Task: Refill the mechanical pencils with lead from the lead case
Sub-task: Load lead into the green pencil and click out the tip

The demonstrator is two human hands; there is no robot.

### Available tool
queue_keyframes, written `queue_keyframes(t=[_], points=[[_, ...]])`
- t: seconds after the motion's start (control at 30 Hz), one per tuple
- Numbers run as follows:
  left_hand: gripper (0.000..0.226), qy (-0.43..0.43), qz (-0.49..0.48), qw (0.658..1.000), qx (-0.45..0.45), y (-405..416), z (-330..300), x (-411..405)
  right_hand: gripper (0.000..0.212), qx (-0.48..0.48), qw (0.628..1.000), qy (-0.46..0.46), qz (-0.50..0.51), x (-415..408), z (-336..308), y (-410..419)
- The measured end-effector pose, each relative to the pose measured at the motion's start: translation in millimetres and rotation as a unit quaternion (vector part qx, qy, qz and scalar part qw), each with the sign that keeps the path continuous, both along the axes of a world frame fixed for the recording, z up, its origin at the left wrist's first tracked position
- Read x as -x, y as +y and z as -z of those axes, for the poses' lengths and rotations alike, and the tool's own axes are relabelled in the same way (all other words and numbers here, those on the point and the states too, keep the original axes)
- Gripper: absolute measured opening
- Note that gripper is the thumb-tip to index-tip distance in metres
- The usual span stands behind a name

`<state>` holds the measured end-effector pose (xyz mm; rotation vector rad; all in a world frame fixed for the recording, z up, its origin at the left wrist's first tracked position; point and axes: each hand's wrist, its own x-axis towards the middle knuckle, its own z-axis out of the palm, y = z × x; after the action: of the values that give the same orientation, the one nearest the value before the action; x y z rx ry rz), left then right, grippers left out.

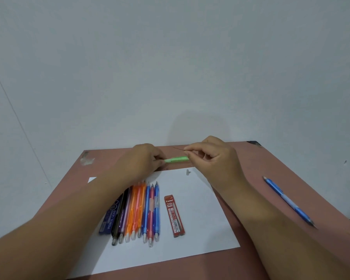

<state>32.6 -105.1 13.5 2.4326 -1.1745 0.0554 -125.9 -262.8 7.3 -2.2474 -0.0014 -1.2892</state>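
Above the far edge of the white paper sheet (200, 219), both hands meet over the reddish-brown table (271, 164). The left hand (144, 160) reaches in from the lower left, knuckles up, its fingers curled round one end of a green mechanical pencil (177, 159), which lies roughly level and points toward the right hand. The right hand (212, 158) comes in from the lower right with its wrist raised; thumb and forefinger pinch a thin dark pencil lead (178, 149), which slants up and to the left from the fingertips, just above the pencil's free end. The other fingers of that hand are loosely curled.

On the paper, a red lead case (174, 216) marked "2B" lies flat, its length running away from the camera; whether it holds lead I cannot tell. Left of it lies a row of mechanical pencils (141, 213) side by side, touching: blue, pink, orange, purple and black, tips pointing away. A dark blue lead case (110, 217) marked "PENCIL LEAD" lies at the left end of the row, partly under the left forearm. A small grey cap (188, 172) sits on the paper's far edge, near the right hand. Well apart on the right, a blue mechanical pencil (288, 201) lies on the bare table.
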Motion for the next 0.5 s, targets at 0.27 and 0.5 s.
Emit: queue_keyframes(t=[0.27, 0.5], points=[[0.007, 0.015, -0.067, 0.995, 0.079, 39, -3, 15, 0.015, -0.014, 0.999, 0.010, -0.030, 5, -5, 8], [0.014, -0.011, -0.084, 0.990, 0.111, 63, -4, 26, 0.011, -0.080, 0.994, 0.002, -0.078, 15, -16, 27]])
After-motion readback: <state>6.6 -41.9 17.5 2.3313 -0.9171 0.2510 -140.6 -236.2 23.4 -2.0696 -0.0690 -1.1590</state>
